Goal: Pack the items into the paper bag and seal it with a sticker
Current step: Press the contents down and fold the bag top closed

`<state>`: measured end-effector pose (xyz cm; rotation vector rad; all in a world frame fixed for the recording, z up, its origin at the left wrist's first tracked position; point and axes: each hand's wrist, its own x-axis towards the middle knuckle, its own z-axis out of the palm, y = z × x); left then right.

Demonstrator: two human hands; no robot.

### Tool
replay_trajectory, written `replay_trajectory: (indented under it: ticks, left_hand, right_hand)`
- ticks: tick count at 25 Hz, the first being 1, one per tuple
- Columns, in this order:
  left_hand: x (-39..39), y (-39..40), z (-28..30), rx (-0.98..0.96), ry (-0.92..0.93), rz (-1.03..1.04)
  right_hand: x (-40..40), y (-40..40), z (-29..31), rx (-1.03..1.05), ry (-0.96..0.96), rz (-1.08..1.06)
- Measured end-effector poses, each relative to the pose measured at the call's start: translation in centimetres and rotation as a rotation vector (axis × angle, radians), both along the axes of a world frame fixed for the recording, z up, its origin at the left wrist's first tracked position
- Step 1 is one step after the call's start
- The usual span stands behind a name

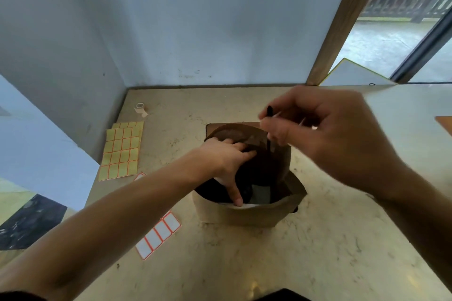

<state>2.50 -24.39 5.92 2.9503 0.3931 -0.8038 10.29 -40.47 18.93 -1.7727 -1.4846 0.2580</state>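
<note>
A brown paper bag [242, 215] stands open in the middle of the table. My left hand [227, 161] grips its left rim, fingers on the far wall and thumb down inside, spreading the mouth. Inside the bag I make out white paper and a grey flat item [261, 194]; the rest is dark. My right hand [325, 134] hovers over the bag's far right rim, blurred, pinching a thin black pen-like stick [269, 111] that points down into the mouth. A yellow sticker sheet [121, 150] and a white, red-edged sticker strip [159, 237] lie to the left of the bag.
A small tape roll [140, 107] sits at the table's far left near the wall. Walls close the back and left sides. An orange-brown flat object [444, 122] shows at the right edge. A dark object [281, 295] sits at the near edge.
</note>
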Motion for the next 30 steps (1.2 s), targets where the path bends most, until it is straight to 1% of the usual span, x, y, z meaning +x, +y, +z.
replay_trajectory:
  ticks: [1, 4, 6, 8, 11, 17, 24, 30]
  left_hand:
    - [-0.1, -0.1, 0.0, -0.003, 0.003, 0.004]
    - [-0.2, -0.2, 0.0, -0.017, 0.015, 0.022]
    - [-0.3, -0.1, 0.0, -0.003, 0.027, 0.012]
    - [-0.5, 0.0, -0.2, 0.02, 0.031, 0.014]
    - [-1.0, 0.2, -0.5, 0.034, 0.03, 0.028]
    - [-2.2, 1.0, -1.0, 0.074, -0.027, -0.004]
    - [-2.2, 1.2, -1.2, 0.096, -0.062, -0.04]
    - [-2.1, 1.0, -1.0, 0.087, -0.051, -0.054]
  right_hand:
    - [-0.3, 0.6, -0.8, -0.109, -0.047, 0.007]
    - [0.2, 3.7, -4.6, -0.541, -0.323, 0.051]
    - [0.7, 5.8, -7.2, -0.714, -0.421, 0.075]
    - [0.8, 7.3, -9.3, -0.809, -0.478, 0.089]
    - [0.4, 8.5, -11.8, -0.911, -0.562, 0.098]
    - [0.9, 8.0, -16.1, -1.072, -0.549, 0.037]
    - [1.2, 7.4, -16.6, -1.049, -0.445, -0.06]
    - [1.6, 6.6, -16.4, -1.075, -0.514, 0.014]
